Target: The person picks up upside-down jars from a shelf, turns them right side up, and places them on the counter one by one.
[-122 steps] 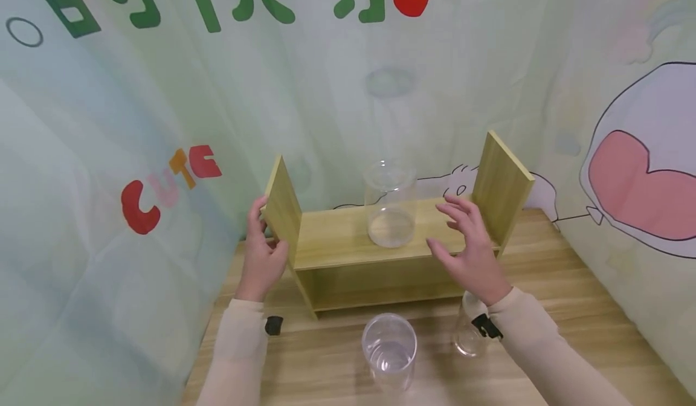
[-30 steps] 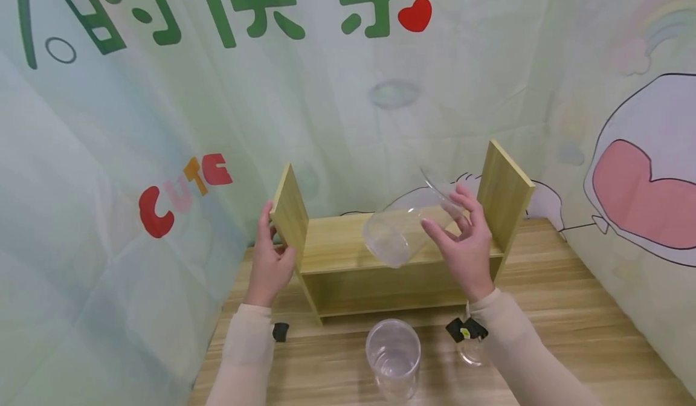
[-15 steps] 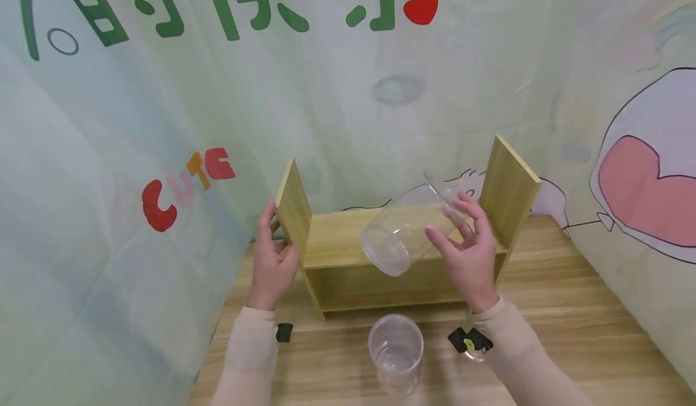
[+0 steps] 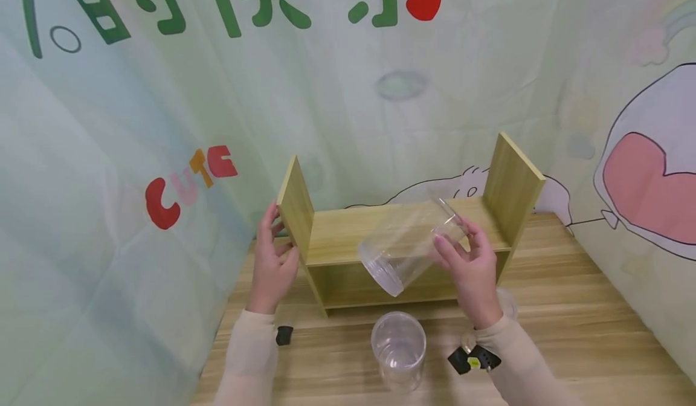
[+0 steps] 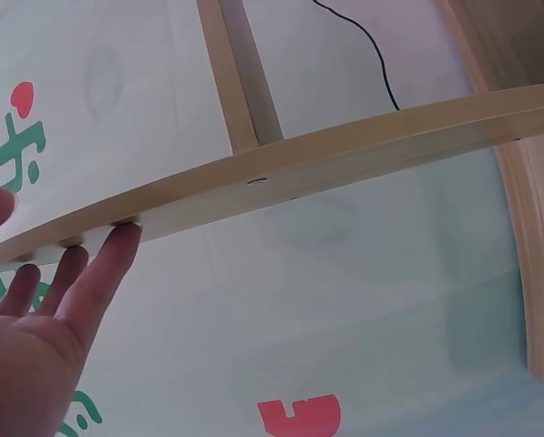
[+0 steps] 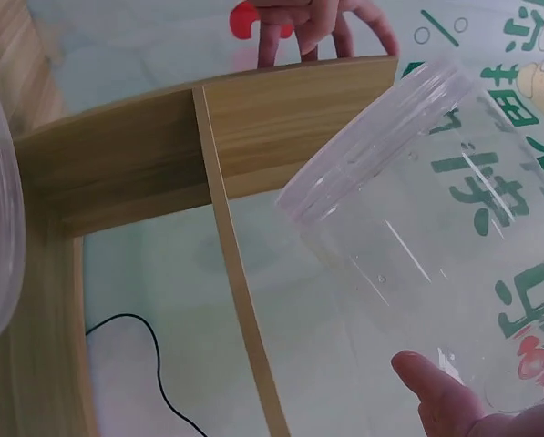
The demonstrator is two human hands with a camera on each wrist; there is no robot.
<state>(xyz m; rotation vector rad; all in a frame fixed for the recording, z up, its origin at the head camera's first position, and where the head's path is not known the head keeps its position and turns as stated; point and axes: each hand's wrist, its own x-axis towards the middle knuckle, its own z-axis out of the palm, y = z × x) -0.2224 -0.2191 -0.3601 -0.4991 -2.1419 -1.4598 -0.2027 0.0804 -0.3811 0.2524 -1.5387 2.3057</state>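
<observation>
My right hand holds a clear plastic jar near one end, thumb on the near side. The jar is tilted, its thick ribbed end pointing down and left in the head view. It hangs in front of the upper board of a small wooden shelf. At the shelf's left side panel, my left hand rests its extended fingertips on the outer face. In the left wrist view its thumb is apart from the panel.
A second clear jar stands upright on the wooden table before the shelf. Another clear container is mostly hidden by my right forearm. A printed curtain hangs close behind and at both sides.
The jar stood upright on the upper board at first, my right hand beside it. Now that hand grips it, tilted, and has brought it forward and lower. The left hand stays at the panel.
</observation>
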